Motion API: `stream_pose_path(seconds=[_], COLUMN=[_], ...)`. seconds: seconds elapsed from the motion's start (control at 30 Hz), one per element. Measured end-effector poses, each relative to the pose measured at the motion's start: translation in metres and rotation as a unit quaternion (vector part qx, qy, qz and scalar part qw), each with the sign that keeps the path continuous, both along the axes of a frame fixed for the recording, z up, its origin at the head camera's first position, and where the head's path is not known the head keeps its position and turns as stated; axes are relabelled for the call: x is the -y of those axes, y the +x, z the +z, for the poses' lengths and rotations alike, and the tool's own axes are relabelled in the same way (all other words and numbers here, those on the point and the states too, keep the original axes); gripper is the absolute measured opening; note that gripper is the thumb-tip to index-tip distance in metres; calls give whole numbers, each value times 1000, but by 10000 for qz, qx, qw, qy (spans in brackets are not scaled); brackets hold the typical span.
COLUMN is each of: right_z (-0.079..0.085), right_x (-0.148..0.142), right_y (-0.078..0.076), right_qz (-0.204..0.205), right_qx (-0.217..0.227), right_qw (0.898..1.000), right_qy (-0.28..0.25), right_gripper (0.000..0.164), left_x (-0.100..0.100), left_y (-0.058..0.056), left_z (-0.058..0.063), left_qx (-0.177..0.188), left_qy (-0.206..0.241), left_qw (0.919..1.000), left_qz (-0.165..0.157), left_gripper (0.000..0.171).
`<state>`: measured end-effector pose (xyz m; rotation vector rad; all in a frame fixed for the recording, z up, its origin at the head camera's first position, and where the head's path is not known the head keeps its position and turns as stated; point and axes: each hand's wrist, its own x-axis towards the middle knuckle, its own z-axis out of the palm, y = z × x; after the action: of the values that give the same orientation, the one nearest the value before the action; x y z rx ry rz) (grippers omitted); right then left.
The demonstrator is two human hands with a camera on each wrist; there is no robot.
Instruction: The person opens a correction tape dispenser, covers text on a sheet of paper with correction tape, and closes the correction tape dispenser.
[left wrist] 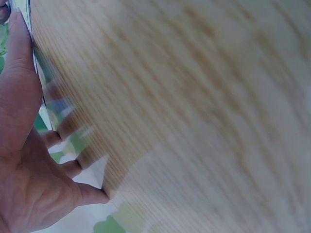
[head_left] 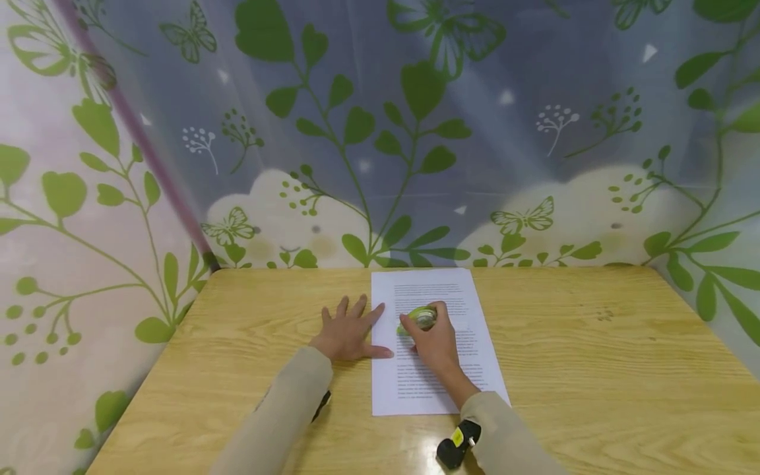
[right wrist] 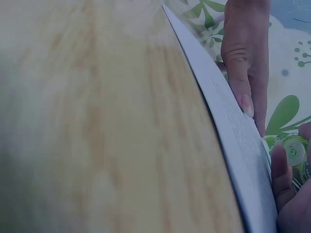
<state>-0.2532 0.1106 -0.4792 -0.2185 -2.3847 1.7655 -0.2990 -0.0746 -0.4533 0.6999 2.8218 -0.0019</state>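
A sheet of printed paper point(head_left: 384, 386) lies on the wooden table, lines of text running across it. My right hand point(head_left: 436, 343) grips a green correction tape dispenser point(head_left: 424, 319) with a clear window, held low over the middle of the text. In the right wrist view, the dispenser's round reel point(right wrist: 294, 150) shows beside the fingertips. Spread wide, my left hand point(head_left: 349, 335) rests palm down at the sheet's left side, with thumb and index fingertip on the paper's margin and the other fingers on the wood. The left wrist view shows this hand point(left wrist: 39, 179) at its left edge.
The wooden table point(head_left: 594, 369) extends to both sides of the sheet. Behind it hangs a curtain point(head_left: 368, 152) with leaf and butterfly prints. A black wrist device point(head_left: 457, 445) sits at the right sleeve.
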Motion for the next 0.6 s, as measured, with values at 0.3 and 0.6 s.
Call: stream_pose_path(seconds=[0.3, 0.6], right_z=[-1, 3], right_x=[0, -2], right_y=[-1, -4], right_qz=[118, 337], right_qx=[10, -3], right_qw=[9999, 9990], right_qy=[70, 288], right_gripper=[50, 47], left_x=[-1, -2], left_y=[1, 0], left_z=[2, 1], left_qx=[71, 40], left_qy=[44, -24], left_qw=[10000, 10000], left_qz=[15, 6], left_gripper=[98, 98])
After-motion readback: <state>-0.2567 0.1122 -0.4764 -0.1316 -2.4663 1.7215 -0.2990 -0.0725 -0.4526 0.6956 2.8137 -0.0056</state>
